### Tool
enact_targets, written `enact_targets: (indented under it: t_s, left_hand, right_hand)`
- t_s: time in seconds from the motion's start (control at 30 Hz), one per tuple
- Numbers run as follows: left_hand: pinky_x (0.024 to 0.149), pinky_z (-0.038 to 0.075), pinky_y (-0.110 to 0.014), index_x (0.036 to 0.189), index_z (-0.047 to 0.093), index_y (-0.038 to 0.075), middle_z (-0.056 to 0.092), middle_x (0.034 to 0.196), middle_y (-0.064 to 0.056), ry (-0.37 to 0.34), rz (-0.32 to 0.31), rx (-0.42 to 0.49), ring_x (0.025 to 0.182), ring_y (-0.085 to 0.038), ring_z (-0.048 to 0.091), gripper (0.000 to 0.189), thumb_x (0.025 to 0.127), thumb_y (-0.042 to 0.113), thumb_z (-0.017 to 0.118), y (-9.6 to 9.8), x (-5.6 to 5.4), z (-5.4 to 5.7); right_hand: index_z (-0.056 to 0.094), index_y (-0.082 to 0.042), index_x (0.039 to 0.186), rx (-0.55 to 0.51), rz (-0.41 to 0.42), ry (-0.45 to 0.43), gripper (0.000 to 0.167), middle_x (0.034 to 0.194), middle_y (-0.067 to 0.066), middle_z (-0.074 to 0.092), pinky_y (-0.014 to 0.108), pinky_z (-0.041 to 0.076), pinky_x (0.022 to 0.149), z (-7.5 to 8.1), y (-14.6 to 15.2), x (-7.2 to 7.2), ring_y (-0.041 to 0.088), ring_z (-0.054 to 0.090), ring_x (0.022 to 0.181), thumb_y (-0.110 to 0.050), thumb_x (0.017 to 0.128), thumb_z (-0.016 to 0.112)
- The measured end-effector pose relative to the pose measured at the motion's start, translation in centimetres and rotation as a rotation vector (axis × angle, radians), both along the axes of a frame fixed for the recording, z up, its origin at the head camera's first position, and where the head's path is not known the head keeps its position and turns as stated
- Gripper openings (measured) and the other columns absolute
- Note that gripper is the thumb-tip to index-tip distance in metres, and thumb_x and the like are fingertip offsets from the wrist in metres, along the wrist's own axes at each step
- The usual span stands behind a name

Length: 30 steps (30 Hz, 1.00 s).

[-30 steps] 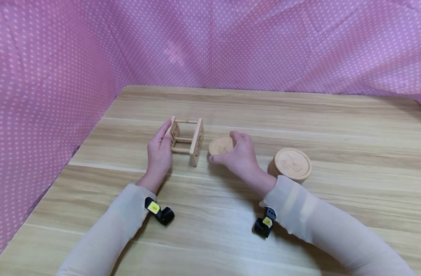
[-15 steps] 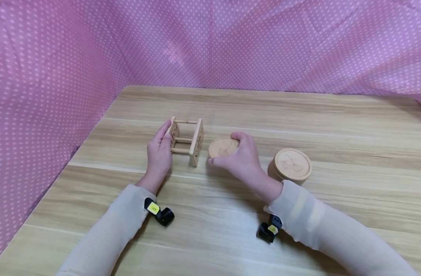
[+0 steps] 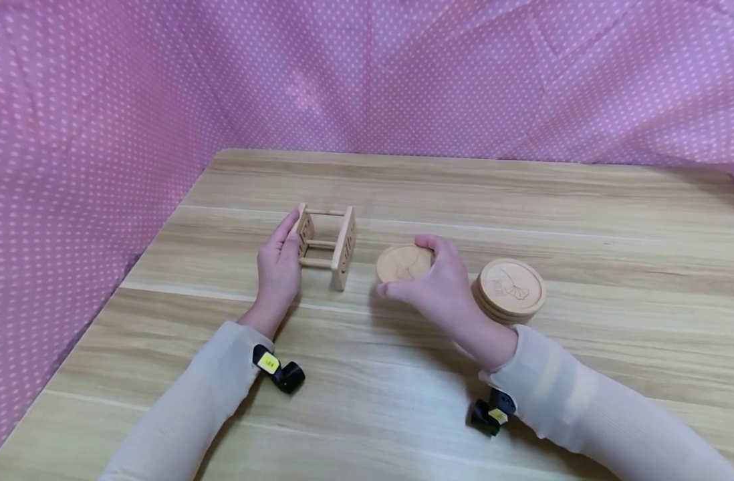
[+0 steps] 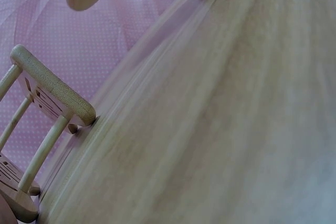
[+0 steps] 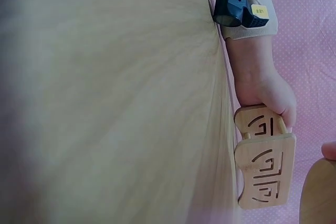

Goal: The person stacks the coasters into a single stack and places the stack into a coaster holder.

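Here's the left hand (image 3: 278, 270) on the rack (image 3: 344, 248), thumb and fingers closed about its left panel, and the rack stands upright on the table (image 3: 367, 394), two slotted panels joined by slim rods. Just how the far fingers wrap that panel is hard to say, since they're largely hidden from all three cameras. Over to the right hand (image 3: 442, 287): it's clamped on a round coaster (image 3: 403, 262), thumb on the near rim, fingers on the far one, the engraved leaf facing up. And that coaster is up in the air, clear of the wood, as the left wrist view shows, between the rack and the stack (image 3: 511, 288), touching neither. The stack sits to the right, more coasters piled flat, a leaf and small characters cut in the top one; the right wrist passes close by its near left side. Both arms come in from the near edge in pale sleeves (image 3: 180, 407), a black camera strapped at each cuff with a yellow label on it. Behind and along the left, pink cloth (image 3: 403, 80) with white dots hangs in folds.
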<state>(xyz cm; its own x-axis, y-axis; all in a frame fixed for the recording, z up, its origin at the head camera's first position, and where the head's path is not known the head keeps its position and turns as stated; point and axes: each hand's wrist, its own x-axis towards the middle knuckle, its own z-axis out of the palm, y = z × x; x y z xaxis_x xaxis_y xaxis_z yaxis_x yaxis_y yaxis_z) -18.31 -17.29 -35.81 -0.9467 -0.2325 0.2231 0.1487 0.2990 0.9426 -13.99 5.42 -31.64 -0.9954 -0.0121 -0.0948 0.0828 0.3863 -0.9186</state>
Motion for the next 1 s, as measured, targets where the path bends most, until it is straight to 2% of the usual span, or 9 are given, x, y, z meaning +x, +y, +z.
enact_targets:
  t_s: [0.4, 0.63, 0.87, 1.0]
  left_hand:
    - [0.111, 0.028, -0.025, 0.138, 0.044, 0.014, 0.04, 0.144, 0.003, 0.003, -0.003, -0.001, 0.133, -0.009, 0.034, 0.041, 0.098, 0.009, 0.036, 0.0, -0.1, -0.2]
    - [0.11, 0.029, -0.025, 0.139, 0.043, 0.016, 0.04, 0.144, 0.004, -0.002, -0.005, 0.003, 0.133, -0.008, 0.033, 0.041, 0.099, 0.01, 0.035, 0.1, 0.0, 0.0]
    - [0.111, 0.028, -0.025, 0.139, 0.042, 0.013, 0.039, 0.145, 0.002, 0.001, -0.008, -0.005, 0.133, -0.008, 0.033, 0.041, 0.099, 0.009, 0.035, 0.1, -0.1, 0.0]
    - [0.111, 0.028, -0.025, 0.139, 0.042, 0.013, 0.039, 0.145, 0.002, -0.001, -0.008, -0.007, 0.133, -0.007, 0.033, 0.041, 0.099, 0.01, 0.035, 0.1, -0.1, 0.1]
  right_hand:
    - [0.039, -0.006, 0.134, 0.012, -0.023, -0.013, 0.093, 0.126, 0.009, 0.045, 0.04, 0.035, 0.102, 0.5, 2.3, 0.7, 0.025, 0.044, 0.111, -0.021, 0.055, 0.086]
    - [0.04, -0.005, 0.134, 0.06, -0.055, 0.036, 0.092, 0.131, 0.012, 0.043, 0.042, 0.032, 0.104, 0.7, 4.1, 1.1, 0.026, 0.041, 0.115, -0.023, 0.056, 0.085]
    - [0.037, -0.002, 0.135, 0.046, -0.081, 0.103, 0.09, 0.133, 0.014, 0.042, 0.042, 0.033, 0.103, 0.6, 6.3, 1.4, 0.027, 0.04, 0.118, -0.019, 0.06, 0.085]
    - [0.032, 0.001, 0.136, 0.05, -0.068, 0.13, 0.092, 0.135, 0.018, 0.037, 0.046, 0.033, 0.105, 0.7, 7.7, 1.5, 0.029, 0.037, 0.121, -0.018, 0.063, 0.084]
